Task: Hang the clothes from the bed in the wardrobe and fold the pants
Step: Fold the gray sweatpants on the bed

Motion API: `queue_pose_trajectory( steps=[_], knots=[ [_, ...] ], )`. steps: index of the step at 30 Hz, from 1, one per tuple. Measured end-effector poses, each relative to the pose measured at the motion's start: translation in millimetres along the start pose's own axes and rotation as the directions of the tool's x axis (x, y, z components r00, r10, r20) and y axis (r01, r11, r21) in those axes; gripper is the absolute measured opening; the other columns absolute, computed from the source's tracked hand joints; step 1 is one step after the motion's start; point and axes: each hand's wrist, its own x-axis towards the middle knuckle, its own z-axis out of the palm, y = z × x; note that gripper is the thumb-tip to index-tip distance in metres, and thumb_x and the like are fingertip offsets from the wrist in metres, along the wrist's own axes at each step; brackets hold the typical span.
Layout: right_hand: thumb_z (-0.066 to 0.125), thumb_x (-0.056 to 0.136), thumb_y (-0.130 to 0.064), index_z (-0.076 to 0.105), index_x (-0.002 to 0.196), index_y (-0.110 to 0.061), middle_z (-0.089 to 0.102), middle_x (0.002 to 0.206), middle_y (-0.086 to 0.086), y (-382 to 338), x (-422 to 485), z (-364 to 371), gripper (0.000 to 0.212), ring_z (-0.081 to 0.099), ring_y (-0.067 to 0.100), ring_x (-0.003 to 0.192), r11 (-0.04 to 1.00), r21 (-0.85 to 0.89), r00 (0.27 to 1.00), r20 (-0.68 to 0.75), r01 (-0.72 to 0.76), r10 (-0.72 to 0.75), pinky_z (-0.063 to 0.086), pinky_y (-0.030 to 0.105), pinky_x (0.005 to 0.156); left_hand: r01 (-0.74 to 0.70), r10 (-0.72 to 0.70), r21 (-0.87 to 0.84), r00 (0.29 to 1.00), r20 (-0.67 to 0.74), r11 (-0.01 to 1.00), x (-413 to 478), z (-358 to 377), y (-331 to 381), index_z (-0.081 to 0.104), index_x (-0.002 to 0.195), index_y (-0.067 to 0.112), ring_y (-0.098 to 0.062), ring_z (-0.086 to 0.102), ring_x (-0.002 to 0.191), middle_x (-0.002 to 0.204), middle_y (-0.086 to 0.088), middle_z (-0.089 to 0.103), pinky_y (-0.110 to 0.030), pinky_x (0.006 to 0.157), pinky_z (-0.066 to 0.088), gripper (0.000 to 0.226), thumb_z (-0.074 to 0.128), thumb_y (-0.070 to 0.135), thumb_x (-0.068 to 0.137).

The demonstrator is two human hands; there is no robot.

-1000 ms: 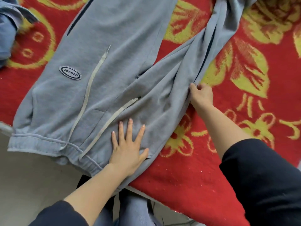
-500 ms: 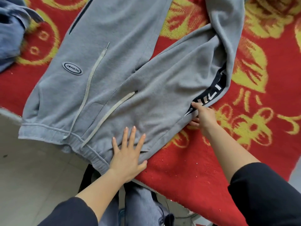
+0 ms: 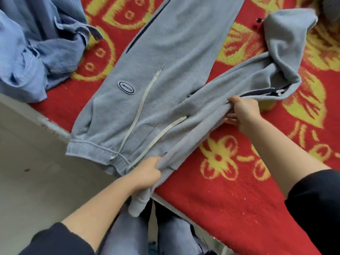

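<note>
Pants (image 3: 165, 74): soft grey fleece, waistband at the bed (image 3: 239, 196) edge.
Left hand (image 3: 145, 173): fingers bunch the waistband.
Right hand (image 3: 242, 111): fingers pinch the leg's side seam.
Blanket: red, woolly, bare at right.

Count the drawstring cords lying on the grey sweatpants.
2, both on the grey sweatpants. The longer cord runs up beside the oval patch; the shorter cord slants toward the right hand. None seems hidden.

Single head view; looks steeply down over bed (image 3: 230, 208) near edge; close, arm's reach; floor (image 3: 36, 181) at left.

Black sleeves (image 3: 312, 208), faded blue jeans (image 3: 125, 234)
</note>
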Motion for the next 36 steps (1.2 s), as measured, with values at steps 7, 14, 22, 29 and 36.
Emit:
queue_pose_trajectory(
  steps=[7, 14, 22, 29, 36],
  knots=[
    [0.054, 0.084, -0.009, 0.042, 0.067, -0.012, 0.041, 0.056, 0.01, -87, -20, 93, 0.021, 0.048, 0.016, 0.026, 0.974, 0.024, 0.974, -0.012, 0.226, -0.226, 0.038, 0.019, 0.033, -0.034, -0.079, -0.403, 0.962, -0.261, 0.915, -15, -138, -38, 0.034, 0.047, 0.015, -0.005, 0.023, 0.034, 0.037, 0.007, 0.029, -0.017, 0.035, 0.018, 0.034, 0.049, -0.01, 0.064],
    [0.06, 0.091, -0.023, 0.064, 0.109, -0.016, 0.063, 0.094, 0.005, -90, -29, 194, 0.019, 0.059, 0.014, 0.078, 0.884, -0.207, 0.851, 0.429, 0.418, -0.302, 0.044, 0.026, 0.064, -0.069, -0.213, -0.347, 0.673, -0.708, 0.935, 11, -176, -115, 0.064, 0.076, 0.014, -0.023, 0.055, 0.068, 0.07, -0.003, 0.06, -0.033, 0.066, 0.043, 0.006, 0.06, 0.01, 0.079],
    [0.061, 0.086, -0.036, 0.03, 0.15, -0.031, 0.012, 0.161, -0.001, -3, -40, 214, 0.071, 0.009, 0.018, 0.148, 0.226, -0.712, 0.747, 0.629, 0.665, -0.214, 0.019, 0.043, 0.116, 0.204, -0.239, -0.128, 0.744, -0.624, 0.971, 15, -146, -125, 0.04, 0.118, 0.008, -0.045, 0.051, 0.106, 0.111, -0.03, 0.057, -0.042, 0.081, 0.037, 0.036, 0.051, 0.033, 0.095],
    [0.057, 0.084, -0.023, 0.059, 0.124, -0.017, 0.062, 0.113, 0.005, -13, -41, 212, 0.04, 0.058, 0.025, 0.106, 0.416, -0.64, 0.763, 0.533, 0.646, -0.366, 0.045, 0.033, 0.087, -0.031, -0.097, -0.4, 0.95, -0.296, 0.916, -3, -193, -161, 0.061, 0.106, 0.008, -0.019, 0.063, 0.1, 0.105, -0.005, 0.068, -0.035, 0.088, 0.046, 0.026, 0.061, 0.029, 0.092],
    [0.053, 0.087, -0.012, 0.058, 0.12, -0.013, 0.065, 0.08, 0.0, -18, -40, 199, 0.033, 0.061, 0.019, 0.071, 0.651, -0.584, 0.868, 0.416, 0.484, -0.272, 0.044, 0.021, 0.057, 0.348, -0.186, 0.207, 0.815, -0.549, 0.914, -3, -198, -149, 0.044, 0.123, 0.018, -0.034, 0.046, 0.116, 0.122, -0.012, 0.049, -0.043, 0.09, 0.042, 0.041, 0.059, 0.015, 0.085]
  ],
)
